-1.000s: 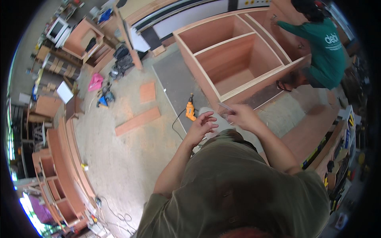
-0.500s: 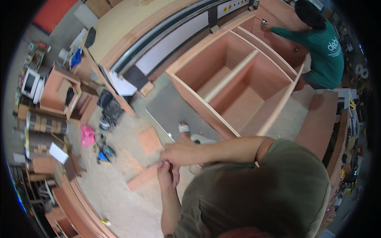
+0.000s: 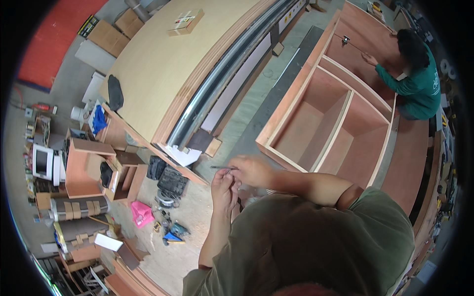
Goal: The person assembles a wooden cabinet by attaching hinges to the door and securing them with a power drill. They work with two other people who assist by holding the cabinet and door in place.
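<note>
In front of my torso, both hands are close together. My left hand (image 3: 224, 190) is raised with thumb and fingers pinched on a thin dark stick (image 3: 220, 167), which pokes out to the left; its exact kind is too small to tell. My right hand (image 3: 251, 170) comes in from the right and meets the left one at the stick. Motion smears its fingers, so its grip on the stick is unclear. Beyond my right forearm lies a reddish wooden cabinet carcass (image 3: 279, 157) with open compartments.
A co-worker in a green shirt (image 3: 419, 91) crouches at the cabinet's far end, near a small metal tool (image 3: 345, 40). Left stands a large pale-topped worktable (image 3: 148, 64) bearing a small box (image 3: 186, 22). A black tool case (image 3: 172, 181), pink bag (image 3: 142, 214) and power tools (image 3: 177, 230) lie on the floor.
My view has swung, bringing more of the worktable into sight. My hands stay together at the stick. The co-worker's hand has moved off the small metal tool.
</note>
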Available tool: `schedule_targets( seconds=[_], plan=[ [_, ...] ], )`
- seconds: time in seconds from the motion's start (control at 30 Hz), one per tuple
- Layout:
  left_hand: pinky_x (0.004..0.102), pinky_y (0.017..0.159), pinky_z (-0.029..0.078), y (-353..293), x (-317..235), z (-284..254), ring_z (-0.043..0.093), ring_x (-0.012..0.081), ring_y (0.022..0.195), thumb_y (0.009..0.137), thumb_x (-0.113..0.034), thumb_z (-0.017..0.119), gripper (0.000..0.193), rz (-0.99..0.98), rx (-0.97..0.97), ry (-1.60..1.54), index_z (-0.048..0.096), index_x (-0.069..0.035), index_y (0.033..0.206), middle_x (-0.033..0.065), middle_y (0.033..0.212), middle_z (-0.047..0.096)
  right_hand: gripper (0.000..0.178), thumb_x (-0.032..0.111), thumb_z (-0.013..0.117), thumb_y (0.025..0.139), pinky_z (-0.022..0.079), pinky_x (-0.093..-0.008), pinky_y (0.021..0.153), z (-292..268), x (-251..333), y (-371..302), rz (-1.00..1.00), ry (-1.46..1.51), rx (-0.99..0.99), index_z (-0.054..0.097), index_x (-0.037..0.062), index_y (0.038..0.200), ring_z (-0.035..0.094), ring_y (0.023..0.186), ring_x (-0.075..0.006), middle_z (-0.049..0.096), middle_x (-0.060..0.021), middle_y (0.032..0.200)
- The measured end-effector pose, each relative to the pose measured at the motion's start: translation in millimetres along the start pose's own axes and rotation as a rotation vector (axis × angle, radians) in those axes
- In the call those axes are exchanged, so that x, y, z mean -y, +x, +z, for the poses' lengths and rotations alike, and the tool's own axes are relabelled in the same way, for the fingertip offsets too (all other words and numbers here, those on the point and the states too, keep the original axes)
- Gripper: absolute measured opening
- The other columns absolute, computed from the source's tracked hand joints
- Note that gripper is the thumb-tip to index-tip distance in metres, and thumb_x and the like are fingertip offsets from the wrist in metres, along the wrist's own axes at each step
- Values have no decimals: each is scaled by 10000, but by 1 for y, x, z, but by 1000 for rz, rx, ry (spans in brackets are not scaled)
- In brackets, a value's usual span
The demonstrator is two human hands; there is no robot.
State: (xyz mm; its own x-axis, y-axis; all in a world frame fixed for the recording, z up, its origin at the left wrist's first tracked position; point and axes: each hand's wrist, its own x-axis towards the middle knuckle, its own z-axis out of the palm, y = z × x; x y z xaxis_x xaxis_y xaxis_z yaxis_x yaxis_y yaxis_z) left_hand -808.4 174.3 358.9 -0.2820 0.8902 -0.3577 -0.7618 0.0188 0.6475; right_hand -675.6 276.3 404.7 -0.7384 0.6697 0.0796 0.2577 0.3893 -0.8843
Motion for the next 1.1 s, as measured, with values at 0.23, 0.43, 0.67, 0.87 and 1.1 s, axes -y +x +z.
schedule_targets(
  seconds=[0.23, 0.43, 0.67, 0.87, 1.1],
  plan=[
    [282, 649, 544, 180, -67, 7, 656, 180, 790, 947, -40, 565, 142, -226, 301, 100, 551, -6, 1085, 132, 986, 664, 220, 139, 665, 817, 522, -400, 721, -22, -23, 120, 79, -56, -390, 663, 24, 1004, 651, 829, -354, 666, -163, 906],
    [293, 660, 548, 291, -103, 28, 668, 183, 816, 953, -71, 577, 130, -466, 465, 142, 547, -35, 1074, 115, 975, 676, 270, 133, 650, 872, 506, -325, 811, -34, -38, 191, 355, 94, -597, 656, -3, 1105, 662, 906, -199, 695, -139, 954],
    [311, 662, 543, 406, -117, 43, 683, 213, 832, 954, -95, 580, 100, -593, 547, 73, 588, -99, 1054, 81, 1001, 680, 203, 144, 652, 890, 417, -252, 504, -71, -73, 237, 606, 561, -755, 644, 7, 1039, 541, 602, -94, 589, -16, 741],
    [311, 644, 562, 520, -115, 74, 700, 221, 833, 965, -100, 555, 86, -579, 454, 46, 622, -108, 1018, 83, 993, 692, 108, 105, 613, 917, 479, -269, 451, -103, -146, 253, 647, 991, -845, 623, 13, 973, 551, 516, -119, 594, -38, 726],
    [311, 623, 587, 673, -79, 188, 712, 223, 842, 979, -111, 532, 104, -552, 428, 181, 618, -124, 1035, 84, 980, 696, 147, 126, 590, 915, 492, -310, 504, -200, -233, 280, 501, 1341, -934, 559, 40, 1030, 581, 566, -173, 562, -58, 727]
  ],
)
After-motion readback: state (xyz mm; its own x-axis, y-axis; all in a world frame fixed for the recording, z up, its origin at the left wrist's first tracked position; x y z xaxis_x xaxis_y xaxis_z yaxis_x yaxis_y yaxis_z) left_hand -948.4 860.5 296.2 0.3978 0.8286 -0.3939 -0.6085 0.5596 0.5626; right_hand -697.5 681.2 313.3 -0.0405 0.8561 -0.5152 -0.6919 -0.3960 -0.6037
